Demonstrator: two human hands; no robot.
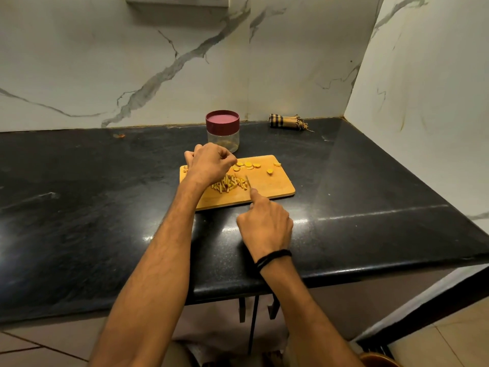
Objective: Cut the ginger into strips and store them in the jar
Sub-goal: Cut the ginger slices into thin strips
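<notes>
Right hand (264,223): grip clenched on a thin-bladed steel knife (248,181), handle hidden in my palm, forefinger along the spine to steer, tip at the right edge of the pile of yellow ginger strips (229,184). Left hand (210,162): curled over the far-left part of the rectangular wooden cutting board (275,185), probably to keep fingertips clear of the blade; cannot tell if its grip pinches anything. Round uncut ginger slices (248,164) lie just beyond. Clear plastic jar (223,140), maroon lid (222,120) on, stands behind the board on the black stone counter (105,181); storing not begun
</notes>
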